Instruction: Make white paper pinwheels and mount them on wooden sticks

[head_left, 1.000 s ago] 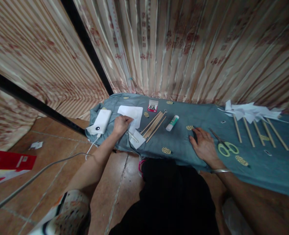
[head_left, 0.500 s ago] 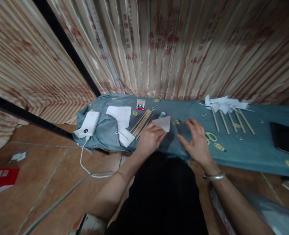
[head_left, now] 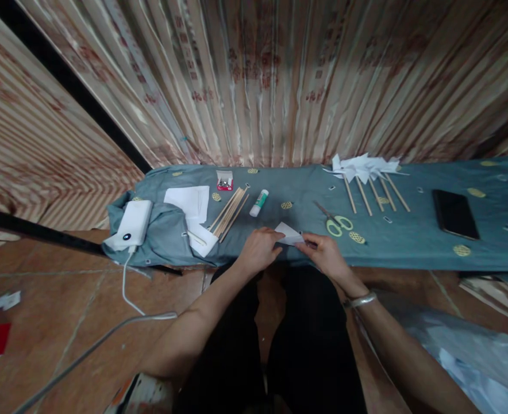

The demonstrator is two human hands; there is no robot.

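Observation:
A small piece of white paper (head_left: 287,234), folded or angled to a point at the top, is held between my two hands above the near edge of the cloth. My left hand (head_left: 260,248) pinches its left side. On the right corner, my right hand (head_left: 323,251) has its thumb and fingers closed. A green-and-white glue stick (head_left: 259,203) lies just beyond my left hand. Scissors with light green handles (head_left: 337,224) rest beyond my right hand. Left of the glue stick is a bundle of thin wooden sticks (head_left: 230,215).
Paper pinwheels on sticks (head_left: 366,168) lie at the back right, left of a black phone (head_left: 455,214). A small red box (head_left: 225,180), white paper sheets (head_left: 188,202) and a cabled white power bank (head_left: 134,223) are on the left. A striped curtain (head_left: 254,80) hangs behind.
My right hand has moved in from open and apart to grip the paper's right side. The paper has come lower, uncovering the glue stick. The view has shifted rightward.

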